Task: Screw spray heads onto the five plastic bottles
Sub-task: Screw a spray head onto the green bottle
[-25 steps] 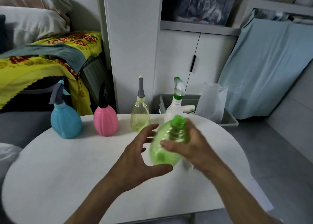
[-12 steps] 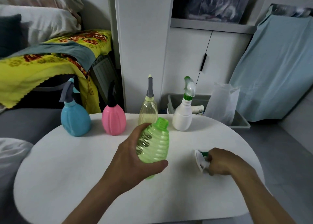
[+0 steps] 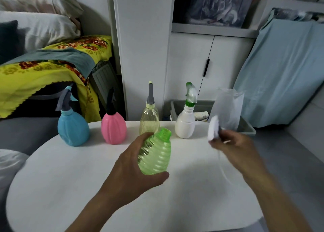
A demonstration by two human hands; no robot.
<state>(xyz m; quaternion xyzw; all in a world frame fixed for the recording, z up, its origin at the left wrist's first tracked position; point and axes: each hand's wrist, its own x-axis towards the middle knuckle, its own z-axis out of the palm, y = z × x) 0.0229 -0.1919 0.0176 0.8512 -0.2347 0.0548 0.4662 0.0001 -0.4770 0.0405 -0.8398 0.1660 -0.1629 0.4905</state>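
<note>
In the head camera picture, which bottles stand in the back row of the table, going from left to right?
blue bottle → pink bottle → yellow bottle → white bottle

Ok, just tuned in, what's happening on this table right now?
A person is fitting spray heads onto bottles. The left hand grips the green bottle, its neck open with no head on it. The right hand holds a white spray head, blurred, off to the bottle's right. The blue bottle, pink bottle, yellow bottle and white bottle stand along the back of the white table with heads on.
</note>
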